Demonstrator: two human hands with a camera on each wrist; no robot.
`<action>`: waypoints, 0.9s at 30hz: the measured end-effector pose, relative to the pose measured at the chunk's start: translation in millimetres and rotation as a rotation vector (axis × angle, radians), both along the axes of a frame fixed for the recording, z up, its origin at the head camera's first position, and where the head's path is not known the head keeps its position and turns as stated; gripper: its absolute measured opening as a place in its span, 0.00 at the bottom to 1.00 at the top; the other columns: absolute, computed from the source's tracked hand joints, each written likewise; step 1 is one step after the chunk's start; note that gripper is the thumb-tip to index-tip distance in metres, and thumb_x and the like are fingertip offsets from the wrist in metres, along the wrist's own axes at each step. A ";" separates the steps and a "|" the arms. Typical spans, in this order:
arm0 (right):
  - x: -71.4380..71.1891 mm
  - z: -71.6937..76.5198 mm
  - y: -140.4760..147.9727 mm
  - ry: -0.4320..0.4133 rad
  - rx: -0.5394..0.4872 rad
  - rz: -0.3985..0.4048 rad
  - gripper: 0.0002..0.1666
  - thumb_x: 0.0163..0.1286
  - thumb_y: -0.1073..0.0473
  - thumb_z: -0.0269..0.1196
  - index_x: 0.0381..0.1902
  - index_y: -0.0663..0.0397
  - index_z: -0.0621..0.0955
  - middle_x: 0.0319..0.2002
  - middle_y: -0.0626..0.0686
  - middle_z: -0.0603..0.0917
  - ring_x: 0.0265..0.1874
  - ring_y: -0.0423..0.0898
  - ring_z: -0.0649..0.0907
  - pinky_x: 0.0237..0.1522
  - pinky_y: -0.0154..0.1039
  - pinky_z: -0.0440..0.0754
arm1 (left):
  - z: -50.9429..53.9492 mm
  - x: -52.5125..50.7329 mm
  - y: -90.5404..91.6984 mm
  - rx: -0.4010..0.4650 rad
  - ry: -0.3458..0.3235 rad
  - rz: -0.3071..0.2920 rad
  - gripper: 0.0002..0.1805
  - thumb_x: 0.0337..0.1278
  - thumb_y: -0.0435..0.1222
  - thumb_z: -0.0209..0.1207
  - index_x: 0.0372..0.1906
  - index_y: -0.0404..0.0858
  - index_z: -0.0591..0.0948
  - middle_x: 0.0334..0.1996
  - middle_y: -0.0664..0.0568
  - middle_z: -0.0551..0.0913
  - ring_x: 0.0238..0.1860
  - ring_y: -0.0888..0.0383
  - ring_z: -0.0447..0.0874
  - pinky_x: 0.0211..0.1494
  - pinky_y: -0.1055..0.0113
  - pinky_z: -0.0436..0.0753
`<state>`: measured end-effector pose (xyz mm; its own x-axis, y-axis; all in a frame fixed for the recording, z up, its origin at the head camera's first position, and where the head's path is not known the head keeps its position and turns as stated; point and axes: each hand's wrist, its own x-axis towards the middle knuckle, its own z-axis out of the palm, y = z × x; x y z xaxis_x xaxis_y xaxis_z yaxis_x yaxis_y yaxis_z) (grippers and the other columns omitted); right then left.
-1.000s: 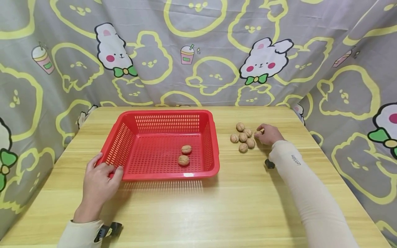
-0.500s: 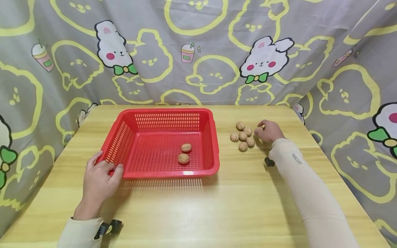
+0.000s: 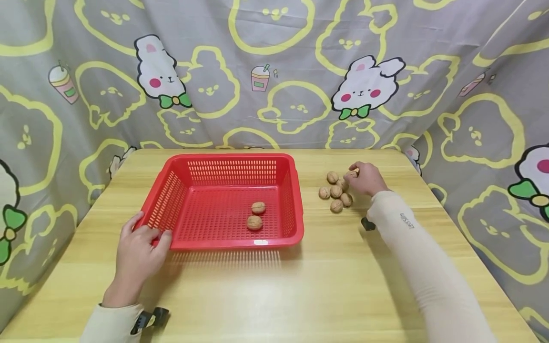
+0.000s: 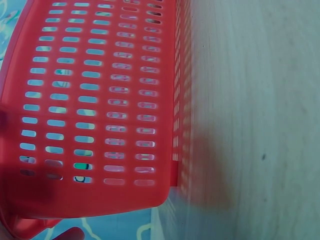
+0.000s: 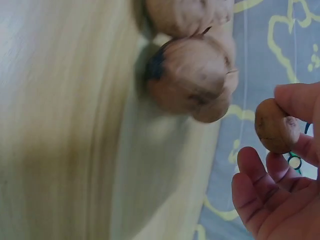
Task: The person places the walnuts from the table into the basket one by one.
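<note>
My left hand [image 3: 139, 255] grips the near-left corner of a red plastic basket [image 3: 227, 244], its fingers curled over the rim. Two walnuts [image 3: 255, 223] lie inside on the basket's floor, toward the right. In the right wrist view a walnut [image 5: 272, 127] is pinched between the thumb and finger of my right hand [image 5: 280, 195], held off the table. The head view has that right hand just over the right edge of a small pile of walnuts [image 3: 335, 191], which it partly covers. Only a fingertip of the left hand shows in the left wrist view, below the basket's slotted wall [image 4: 90, 110].
Everything stands on a light wooden table [image 3: 274, 295]. A grey patterned curtain [image 3: 291, 62] hangs behind the table and along both sides. Bare wood lies between the basket and the walnut pile.
My right hand has lifted the walnut and shifted slightly left and up, over the pile's edge. The left hand, the basket and the walnuts in it have stayed in place.
</note>
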<state>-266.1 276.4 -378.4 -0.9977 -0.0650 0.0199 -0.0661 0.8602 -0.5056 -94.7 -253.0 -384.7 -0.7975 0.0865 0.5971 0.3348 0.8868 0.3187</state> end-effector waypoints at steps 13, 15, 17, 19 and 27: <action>-1.0 31.5 -30.9 0.071 -0.016 0.069 0.25 0.73 0.48 0.53 0.52 0.66 0.75 0.35 0.62 0.76 0.33 0.56 0.74 0.37 0.50 0.73 | 2.3 -2.4 0.6 -0.001 0.030 -0.013 0.15 0.49 0.34 0.58 0.17 0.27 0.81 0.19 0.37 0.81 0.29 0.37 0.82 0.67 0.47 0.62; -3.7 36.6 -35.8 0.095 -0.021 0.077 0.25 0.73 0.48 0.54 0.52 0.66 0.75 0.37 0.62 0.76 0.36 0.57 0.74 0.39 0.51 0.73 | 3.5 -4.7 0.8 0.005 0.022 -0.008 0.15 0.49 0.34 0.57 0.17 0.26 0.81 0.20 0.36 0.82 0.31 0.36 0.82 0.69 0.47 0.61; -6.6 39.7 -41.0 0.129 -0.024 0.085 0.24 0.72 0.49 0.55 0.51 0.66 0.76 0.37 0.62 0.77 0.36 0.57 0.74 0.40 0.51 0.73 | 5.0 -6.3 0.6 0.007 0.020 -0.006 0.15 0.50 0.34 0.57 0.19 0.25 0.82 0.20 0.35 0.82 0.32 0.37 0.82 0.69 0.48 0.61; -7.7 41.8 -47.0 0.153 -0.035 0.095 0.22 0.72 0.50 0.56 0.49 0.65 0.76 0.35 0.61 0.76 0.35 0.56 0.74 0.38 0.50 0.73 | 5.8 -6.8 0.3 0.002 0.014 -0.002 0.16 0.50 0.35 0.57 0.20 0.24 0.82 0.21 0.35 0.82 0.33 0.36 0.82 0.69 0.48 0.61; -5.4 51.0 -68.5 0.137 -0.045 0.131 0.18 0.72 0.53 0.55 0.49 0.64 0.73 0.37 0.60 0.78 0.35 0.55 0.76 0.41 0.49 0.76 | 3.8 -1.7 0.4 -0.007 -0.017 0.006 0.15 0.49 0.35 0.58 0.20 0.25 0.82 0.21 0.36 0.82 0.34 0.36 0.81 0.69 0.47 0.60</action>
